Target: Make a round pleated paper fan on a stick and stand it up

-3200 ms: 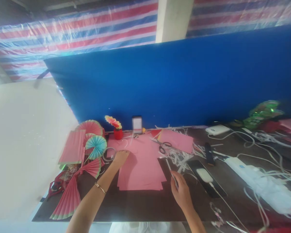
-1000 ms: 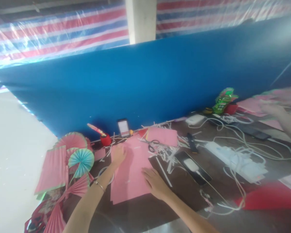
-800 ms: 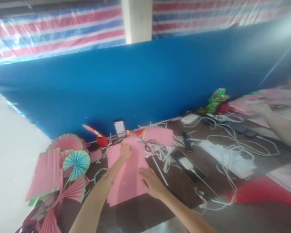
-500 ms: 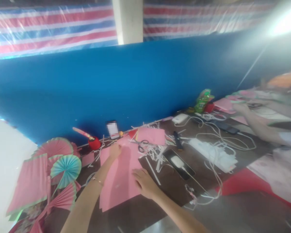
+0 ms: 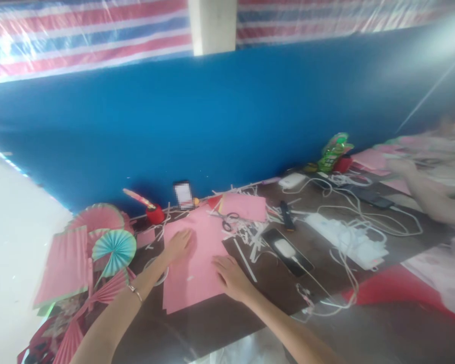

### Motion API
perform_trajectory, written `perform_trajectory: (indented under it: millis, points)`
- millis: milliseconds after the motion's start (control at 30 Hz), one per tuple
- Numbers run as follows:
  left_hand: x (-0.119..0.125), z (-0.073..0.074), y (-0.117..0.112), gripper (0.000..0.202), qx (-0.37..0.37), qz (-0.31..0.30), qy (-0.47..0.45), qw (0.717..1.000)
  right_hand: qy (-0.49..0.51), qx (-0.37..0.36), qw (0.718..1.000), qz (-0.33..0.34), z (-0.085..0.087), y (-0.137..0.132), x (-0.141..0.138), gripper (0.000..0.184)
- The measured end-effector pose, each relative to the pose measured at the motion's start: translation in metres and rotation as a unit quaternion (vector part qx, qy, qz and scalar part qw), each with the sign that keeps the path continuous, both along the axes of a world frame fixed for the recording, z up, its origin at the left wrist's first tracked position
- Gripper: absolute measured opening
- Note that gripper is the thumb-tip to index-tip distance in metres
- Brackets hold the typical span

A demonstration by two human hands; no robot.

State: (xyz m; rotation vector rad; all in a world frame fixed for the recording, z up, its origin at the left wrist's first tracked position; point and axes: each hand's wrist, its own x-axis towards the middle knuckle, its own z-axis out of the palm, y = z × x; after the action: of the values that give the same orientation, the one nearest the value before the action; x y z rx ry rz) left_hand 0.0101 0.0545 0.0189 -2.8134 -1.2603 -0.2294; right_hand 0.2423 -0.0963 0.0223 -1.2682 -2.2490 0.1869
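Pink paper sheets (image 5: 197,283) lie stacked, edges slightly uneven, on the dark table. Flat on their upper left part rests my left hand (image 5: 179,245), fingers stretched out. My right hand (image 5: 229,275) touches the right edge of the sheets with its fingers extended. Neither hand grips anything. Just beyond the right hand are scissors (image 5: 229,221), lying among white paper strips (image 5: 246,235) and beside a smaller pink paper piece (image 5: 246,206).
Pleated paper fans (image 5: 114,250) stand at the left. A red pot (image 5: 155,215) sits near the blue partition (image 5: 197,121). To the right are a phone (image 5: 303,265), white cables and a power strip (image 5: 349,242). A co-worker's arm (image 5: 420,187) reaches in at far right.
My left hand has slid nearer to me across the pink paper. My right hand stays at the paper's right edge. The whole view has shifted slightly.
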Motion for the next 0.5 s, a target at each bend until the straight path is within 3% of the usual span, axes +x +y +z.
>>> perform_trajectory:
  millis: [67, 133, 233, 333, 400, 500]
  points:
    - [-0.004, -0.01, -0.008, 0.049, 0.0, -0.035, 0.0, 0.999, -0.008, 0.002, 1.0, -0.001, 0.0, 0.0, 0.0, 0.037]
    - [-0.022, -0.011, -0.007, 0.05, 0.01, -0.015, 0.002, 1.0, -0.011, 0.004, 1.0, 0.0, 0.0, 0.0, 0.0, 0.037]
    - [-0.059, 0.003, 0.004, 0.045, 0.031, 0.099, 0.013, 0.995, -0.012, 0.003, 1.0, -0.002, 0.002, 0.001, 0.0, 0.038]
    - [-0.08, 0.022, 0.006, 0.042, 0.069, 0.243, -0.025, 0.967, -0.014, -0.002, 1.0, -0.002, 0.003, 0.001, 0.0, 0.037]
    - [-0.075, 0.03, -0.004, 0.041, 0.044, 0.215, -0.077, 0.973, -0.013, 0.001, 1.0, -0.003, 0.003, 0.002, 0.0, 0.038]
    - [-0.049, 0.031, -0.036, 0.03, -0.041, 0.093, -0.106, 0.989, -0.01, 0.018, 1.0, -0.013, 0.001, 0.002, 0.0, 0.039]
